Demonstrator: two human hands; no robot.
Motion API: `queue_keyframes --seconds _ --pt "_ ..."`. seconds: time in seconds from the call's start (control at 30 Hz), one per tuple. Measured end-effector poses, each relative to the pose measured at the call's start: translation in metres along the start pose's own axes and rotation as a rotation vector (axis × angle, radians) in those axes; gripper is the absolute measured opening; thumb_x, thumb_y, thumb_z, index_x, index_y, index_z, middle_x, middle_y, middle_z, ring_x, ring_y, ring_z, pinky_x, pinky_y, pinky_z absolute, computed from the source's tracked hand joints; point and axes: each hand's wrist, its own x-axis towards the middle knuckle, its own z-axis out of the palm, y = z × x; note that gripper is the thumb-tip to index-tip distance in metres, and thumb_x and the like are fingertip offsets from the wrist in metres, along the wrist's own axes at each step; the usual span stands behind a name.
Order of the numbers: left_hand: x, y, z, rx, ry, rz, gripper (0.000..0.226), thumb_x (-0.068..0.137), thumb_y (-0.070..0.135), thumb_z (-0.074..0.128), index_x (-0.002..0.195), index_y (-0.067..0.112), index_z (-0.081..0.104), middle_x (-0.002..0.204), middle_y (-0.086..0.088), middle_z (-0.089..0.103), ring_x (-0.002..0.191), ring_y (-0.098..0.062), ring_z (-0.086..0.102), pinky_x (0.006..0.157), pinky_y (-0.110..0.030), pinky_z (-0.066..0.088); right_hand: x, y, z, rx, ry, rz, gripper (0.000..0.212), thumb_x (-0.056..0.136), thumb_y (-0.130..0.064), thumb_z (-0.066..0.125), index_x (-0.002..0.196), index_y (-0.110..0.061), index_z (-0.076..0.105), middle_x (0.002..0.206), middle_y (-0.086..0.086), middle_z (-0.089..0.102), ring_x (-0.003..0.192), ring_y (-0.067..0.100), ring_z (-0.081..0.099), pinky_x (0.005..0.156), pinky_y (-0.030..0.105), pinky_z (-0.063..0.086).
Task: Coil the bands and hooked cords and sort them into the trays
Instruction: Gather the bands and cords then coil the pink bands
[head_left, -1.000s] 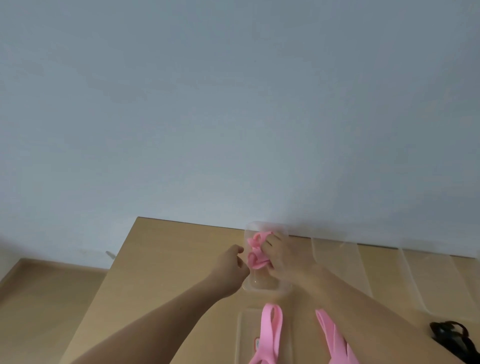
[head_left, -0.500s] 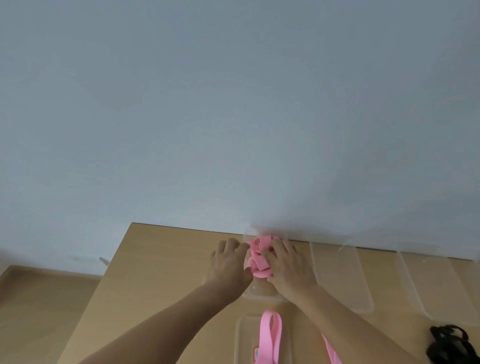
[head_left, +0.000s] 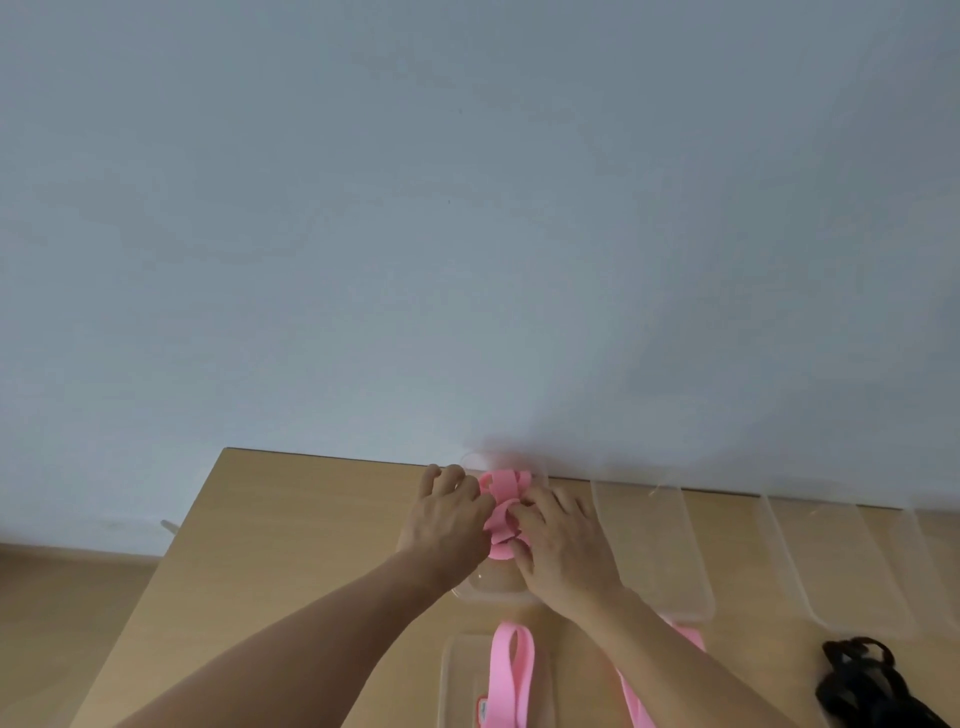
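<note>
One coiled flat pink band sits in clear tray, right hand pinching.

Wooden table: trays, pink band, cords

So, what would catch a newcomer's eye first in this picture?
The bunched pink elastic band, the left hand touching it and the right hand pinching it, inside a clear plastic tray at the far edge of the wooden table. Above, a grey-blue wall fills most of the view. A tangle of black cords lies at the lower right.
</note>
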Motion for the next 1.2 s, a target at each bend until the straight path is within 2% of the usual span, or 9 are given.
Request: queue_keyframes --seconds 0.07,0.17,0.23,0.3,0.4,0.7,0.83,1.0,1.2 --pt "-0.003 0.0 0.001 -0.016 0.054 0.005 0.02 0.048 0.03 0.084 0.063 0.027 0.071 0.066 0.009 0.064 0.079 -0.021 0.065 0.083 -0.035 0.054 -0.001 0.001 0.0 -0.023 0.012 -0.015 0.019 0.075 -0.031 0.067 0.092 -0.023 0.067 0.096 -0.006 0.064 0.092 0.022 0.06 0.073 0.037 0.051" --pt "-0.007 0.0 0.002 -0.049 0.075 -0.023 0.017 0.053 0.031 0.082 0.065 0.026 0.069 0.073 0.008 0.066 0.083 -0.022 0.065 0.09 -0.035 0.045 0.001 0.0 -0.002 -0.015 0.013 -0.009 0.017 0.075 -0.029 0.067 0.091 -0.024 0.067 0.097 -0.008 0.064 0.095 0.02 0.06 0.075 0.036 0.051" --pt "-0.008 -0.002 0.002 -0.068 0.067 -0.032 0.014 0.068 0.031 0.073 0.08 0.024 0.072 0.088 0.005 0.069 0.099 -0.025 0.062 0.1 -0.038 0.04 0.0 -0.001 -0.003 0.012 0.021 0.003 0.017 0.074 -0.027 0.068 0.09 -0.023 0.066 0.096 -0.008 0.064 0.093 0.021 0.06 0.074 0.036 0.051" --pt "-0.007 -0.002 0.005 -0.097 -0.017 -0.055 0.025 0.084 0.034 0.057 0.103 0.025 0.069 0.11 0.004 0.065 0.119 -0.025 0.05 0.111 -0.039 0.026 0.0 -0.002 -0.005 0.03 0.023 0.012 0.019 0.072 -0.025 0.069 0.091 -0.022 0.066 0.094 -0.007 0.063 0.091 0.021 0.06 0.073 0.036 0.051" --pt "-0.007 -0.006 0.006 -0.098 -0.053 -0.078 0.035 0.089 0.039 0.046 0.119 0.029 0.061 0.121 0.008 0.059 0.127 -0.021 0.04 0.112 -0.035 0.015 -0.001 -0.003 -0.009 0.024 0.019 0.02 0.024 0.071 -0.025 0.072 0.094 -0.022 0.067 0.097 -0.007 0.065 0.094 0.02 0.06 0.075 0.036 0.052" --pt "-0.014 -0.01 -0.008 -0.183 -0.068 -0.066 0.035 0.094 0.04 0.042 0.125 0.031 0.058 0.125 0.009 0.057 0.125 -0.018 0.04 0.107 -0.031 0.021 -0.006 -0.015 -0.027 0.035 -0.03 0.075 0.038 0.072 -0.025 0.075 0.109 -0.019 0.068 0.113 -0.005 0.067 0.107 0.021 0.062 0.084 0.035 0.052" --pt "-0.019 -0.015 -0.021 -0.233 -0.054 -0.048 0.042 0.096 0.038 0.043 0.137 0.034 0.05 0.132 0.009 0.053 0.129 -0.017 0.038 0.109 -0.03 0.02 -0.009 -0.02 -0.035 0.05 -0.052 0.112 0.042 0.083 -0.026 0.063 0.124 -0.02 0.062 0.129 -0.004 0.06 0.121 0.021 0.053 0.099 0.035 0.043" --pt "-0.031 -0.024 -0.034 -0.303 -0.039 -0.04 0.049 0.096 0.036 0.043 0.145 0.034 0.041 0.138 0.008 0.049 0.133 -0.017 0.034 0.11 -0.03 0.02 -0.021 -0.035 -0.044 0.059 -0.043 0.164 0.044 0.087 -0.028 0.053 0.13 -0.025 0.055 0.135 -0.01 0.051 0.125 0.015 0.045 0.097 0.028 0.039" --pt "-0.069 -0.028 -0.037 -0.408 -0.033 0.004 0.045 0.096 0.029 0.045 0.141 0.029 0.047 0.137 0.004 0.05 0.131 -0.019 0.038 0.105 -0.031 0.033 -0.056 -0.067 -0.045 0.094 -0.043 0.193 0.036 0.096 -0.027 0.044 0.13 -0.028 0.055 0.13 -0.013 0.052 0.119 0.012 0.044 0.102 0.023 0.034"
